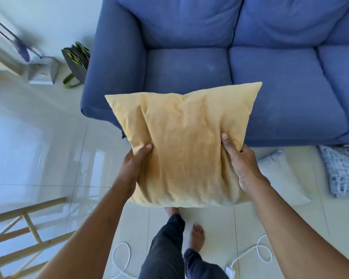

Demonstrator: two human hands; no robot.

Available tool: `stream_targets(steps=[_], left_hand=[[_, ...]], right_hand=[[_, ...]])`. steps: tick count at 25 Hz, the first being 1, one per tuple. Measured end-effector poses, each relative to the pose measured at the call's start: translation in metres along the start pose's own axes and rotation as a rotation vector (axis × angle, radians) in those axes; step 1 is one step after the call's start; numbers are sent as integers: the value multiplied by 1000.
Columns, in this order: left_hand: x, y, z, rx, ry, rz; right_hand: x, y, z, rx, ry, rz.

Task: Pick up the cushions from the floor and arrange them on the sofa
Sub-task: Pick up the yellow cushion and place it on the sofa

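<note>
yellow cushion (181, 141) | gripped by left hand (133, 164) and right hand (242, 166) | before blue sofa (280, 77) | glossy tile floor (38, 137)

A white cable (256, 252) loops on the tiled floor (38, 148) below the fingers. Far left of them stands a wooden rack (24, 238); up left, a dark bag (77, 59) beside a dustpan (41, 72).
</note>
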State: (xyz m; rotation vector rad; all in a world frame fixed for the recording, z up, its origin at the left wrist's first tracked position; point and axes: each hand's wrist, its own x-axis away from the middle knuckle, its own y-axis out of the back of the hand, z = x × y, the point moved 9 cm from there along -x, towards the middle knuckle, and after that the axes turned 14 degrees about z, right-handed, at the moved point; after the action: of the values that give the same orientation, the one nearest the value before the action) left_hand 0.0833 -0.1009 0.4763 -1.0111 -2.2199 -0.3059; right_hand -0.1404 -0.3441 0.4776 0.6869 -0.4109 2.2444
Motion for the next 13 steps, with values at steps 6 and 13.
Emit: stream_targets(steps=[6,13], left_hand=[[-43,12,-85,-45,-74,23],[-122,24,-185,-33,-124,66]], right_hand=[[-51,-23,86,-22,90,24],[-129,-39,164,-87,110,35]])
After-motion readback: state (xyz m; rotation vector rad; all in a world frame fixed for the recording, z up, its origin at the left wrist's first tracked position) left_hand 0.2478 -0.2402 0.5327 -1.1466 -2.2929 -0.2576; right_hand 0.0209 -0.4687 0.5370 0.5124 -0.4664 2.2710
